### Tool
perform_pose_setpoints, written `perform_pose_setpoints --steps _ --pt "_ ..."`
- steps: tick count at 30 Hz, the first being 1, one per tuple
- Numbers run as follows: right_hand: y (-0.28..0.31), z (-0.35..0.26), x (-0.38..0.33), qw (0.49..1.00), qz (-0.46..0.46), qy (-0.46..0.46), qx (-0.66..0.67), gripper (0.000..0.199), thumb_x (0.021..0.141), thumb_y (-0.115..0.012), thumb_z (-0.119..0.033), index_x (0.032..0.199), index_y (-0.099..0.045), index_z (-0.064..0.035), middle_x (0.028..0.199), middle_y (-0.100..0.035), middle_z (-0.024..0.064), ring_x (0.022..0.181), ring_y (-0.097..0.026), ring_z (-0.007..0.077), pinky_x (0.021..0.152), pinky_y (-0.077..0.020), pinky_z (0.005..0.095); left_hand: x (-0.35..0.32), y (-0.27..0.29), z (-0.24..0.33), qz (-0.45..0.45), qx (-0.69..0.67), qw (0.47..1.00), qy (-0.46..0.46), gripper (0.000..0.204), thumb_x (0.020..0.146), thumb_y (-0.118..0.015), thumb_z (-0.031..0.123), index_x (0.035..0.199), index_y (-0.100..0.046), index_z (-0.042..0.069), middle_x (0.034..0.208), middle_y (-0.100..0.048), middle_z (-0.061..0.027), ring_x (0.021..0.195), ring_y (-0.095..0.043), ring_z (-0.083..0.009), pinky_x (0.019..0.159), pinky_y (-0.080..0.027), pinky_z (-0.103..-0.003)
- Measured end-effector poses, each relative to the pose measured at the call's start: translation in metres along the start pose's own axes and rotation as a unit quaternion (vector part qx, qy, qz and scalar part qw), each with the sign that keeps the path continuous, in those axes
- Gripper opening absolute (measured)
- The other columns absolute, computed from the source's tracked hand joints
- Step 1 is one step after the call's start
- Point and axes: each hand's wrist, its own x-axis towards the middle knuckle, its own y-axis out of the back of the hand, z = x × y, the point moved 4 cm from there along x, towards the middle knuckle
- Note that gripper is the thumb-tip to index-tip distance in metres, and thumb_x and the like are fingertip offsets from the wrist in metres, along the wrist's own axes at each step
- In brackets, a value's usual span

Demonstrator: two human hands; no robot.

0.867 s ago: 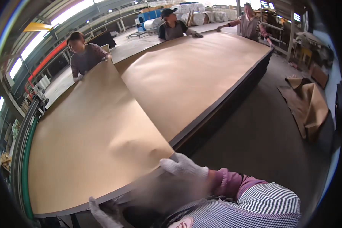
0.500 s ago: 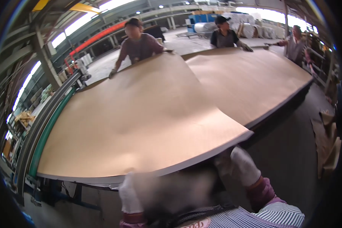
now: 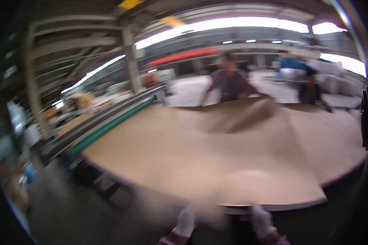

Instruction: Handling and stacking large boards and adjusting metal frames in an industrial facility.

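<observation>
A broad brown sheet (image 3: 171, 147), like heavy paper or board with a pale edge, stretches in front of me. My left hand (image 3: 185, 222), in a white glove, is closed at its near edge, partly smeared by motion. To its right, my right hand (image 3: 261, 220), also white-gloved, grips the same edge with the fingers hidden beneath. The sheet rises in a wavy fold toward the far side, where a co-worker (image 3: 229, 83) reaches to its far edge with both arms. Another brown sheet (image 3: 327, 143) lies beneath it at the right.
A green roller (image 3: 110, 128) runs beside a dark metal rail (image 3: 98, 118) along the sheet's left side. Farther right stands a second co-worker (image 3: 310, 90). A steel post (image 3: 131, 61) rises behind the rail; wrapped bundles (image 3: 335, 77) are stacked at the back right.
The view has swung left and up, so the sheets and people sit farther right and lower. The sheet's far part has bulged into a fold. The third co-worker has left the view.
</observation>
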Motion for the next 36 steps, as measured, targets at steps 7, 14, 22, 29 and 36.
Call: perform_pose_setpoints --steps 7,14,22,29,36 --pt "0.057 0.062 -0.017 0.706 0.092 -0.368 0.598 0.033 0.097 -0.051 -0.040 0.105 -0.060 -0.0096 0.075 -0.062 0.0059 0.065 -0.065 0.0160 0.050 -0.0507 0.0300 0.056 0.031 0.033 0.055 0.192 0.979 -0.042 0.035 0.094 -0.055 0.028 0.102 -0.066 -0.004 0.085 -0.065 -0.0077 0.079 -0.058 -0.0147 0.075 -0.047 -0.032" --pt "0.052 -0.053 0.014 0.508 -0.023 -0.309 0.803 0.040 0.098 -0.048 -0.041 0.120 -0.050 -0.0079 0.102 -0.065 0.0117 0.083 -0.067 0.0215 0.050 -0.0558 0.0349 0.007 -0.009 -0.021 0.089 0.326 0.936 -0.093 0.027 0.095 -0.054 0.023 0.095 -0.069 0.000 0.083 -0.067 -0.0083 0.079 -0.059 -0.0141 0.072 -0.047 -0.031" --pt "0.020 0.025 0.013 0.665 -0.024 -0.356 0.656 0.040 0.097 -0.051 -0.039 0.098 -0.062 -0.0007 0.075 -0.066 0.0124 0.058 -0.062 0.0181 0.047 -0.0497 0.0294 0.028 -0.025 0.013 -0.028 0.105 0.994 -0.034 0.029 0.096 -0.055 0.029 0.097 -0.065 0.002 0.091 -0.064 -0.0059 0.085 -0.060 -0.0124 0.072 -0.053 -0.029" --pt "0.079 0.021 0.005 0.659 0.150 -0.325 0.662 0.038 0.097 -0.051 -0.041 0.101 -0.058 -0.0040 0.078 -0.065 0.0084 0.061 -0.060 0.0167 0.053 -0.0479 0.0263 0.049 0.031 0.036 0.080 0.379 0.905 -0.176 0.035 0.096 -0.054 0.026 0.099 -0.065 -0.007 0.091 -0.067 -0.0069 0.089 -0.058 -0.0129 0.081 -0.047 -0.031" --pt "-0.020 -0.062 0.021 0.497 -0.142 -0.386 0.764 0.045 0.098 -0.049 -0.039 0.131 -0.048 -0.0087 0.116 -0.061 0.0123 0.100 -0.062 0.0281 0.078 -0.0542 0.0412 0.012 -0.020 -0.011 0.114 0.252 0.961 -0.012 0.027 0.092 -0.060 0.023 0.097 -0.068 -0.002 0.084 -0.067 -0.0109 0.085 -0.063 -0.0189 0.074 -0.050 -0.033"
